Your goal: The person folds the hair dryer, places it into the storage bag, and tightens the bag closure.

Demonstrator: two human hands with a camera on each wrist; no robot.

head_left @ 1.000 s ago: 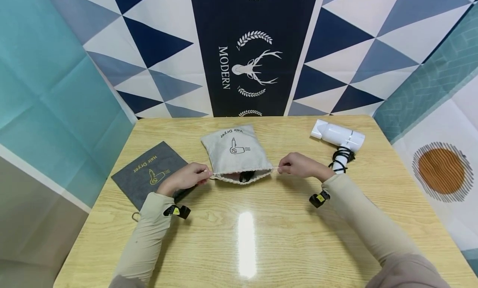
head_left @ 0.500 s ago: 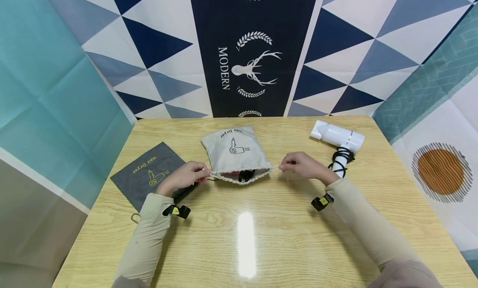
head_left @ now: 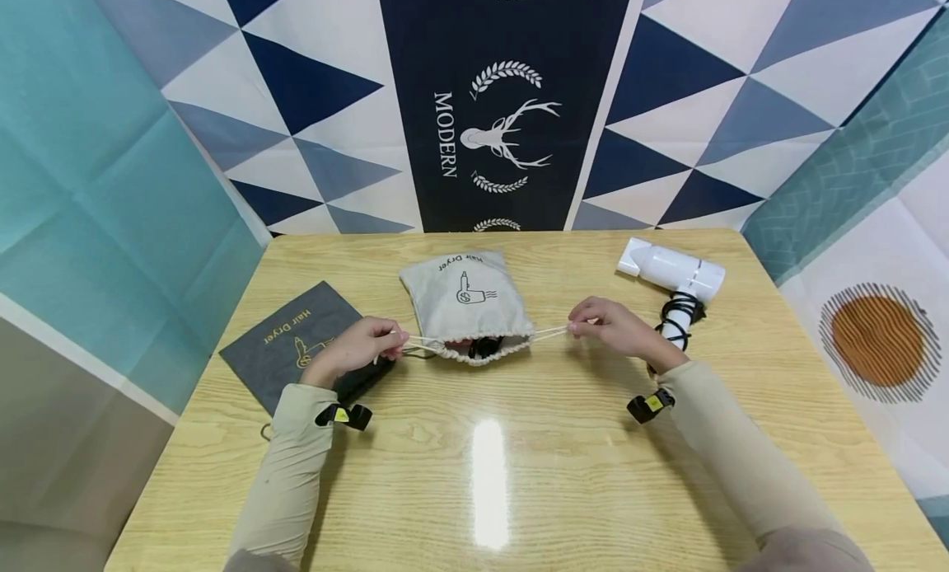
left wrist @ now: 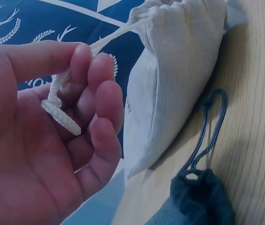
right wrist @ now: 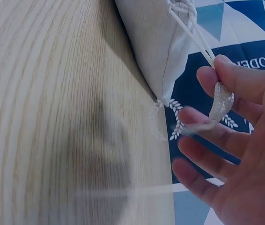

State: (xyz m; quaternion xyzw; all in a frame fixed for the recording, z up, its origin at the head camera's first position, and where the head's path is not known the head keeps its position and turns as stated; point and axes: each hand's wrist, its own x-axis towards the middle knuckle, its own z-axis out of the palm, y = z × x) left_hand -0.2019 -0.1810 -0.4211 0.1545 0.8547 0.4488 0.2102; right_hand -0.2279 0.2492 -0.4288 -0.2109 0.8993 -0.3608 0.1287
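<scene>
A light grey cloth drawstring bag (head_left: 469, 296), printed "Hair Dryer", lies on the table with its gathered mouth toward me. Something black (head_left: 485, 346) shows inside the partly open mouth. My left hand (head_left: 363, 349) pinches the white drawstring (left wrist: 118, 36) on the bag's left side between thumb and forefinger; its knotted end hangs in the palm. On the other side, my right hand (head_left: 610, 329) pinches the right drawstring (right wrist: 202, 40) between thumb and index finger, the other fingers loosely spread. Both cords are stretched outward from the bag.
A dark grey drawstring bag (head_left: 285, 333), also printed "Hair Dryer", lies at the left, partly under my left hand. A white hair dryer (head_left: 670, 271) with a black cord (head_left: 678, 312) around its handle lies at the right. A patterned cloth wall stands behind the table (head_left: 415, 473).
Both hands have moved apart, left hand leftward and right hand rightward, drawing out more drawstring. The light grey bag's mouth has become narrower and more gathered.
</scene>
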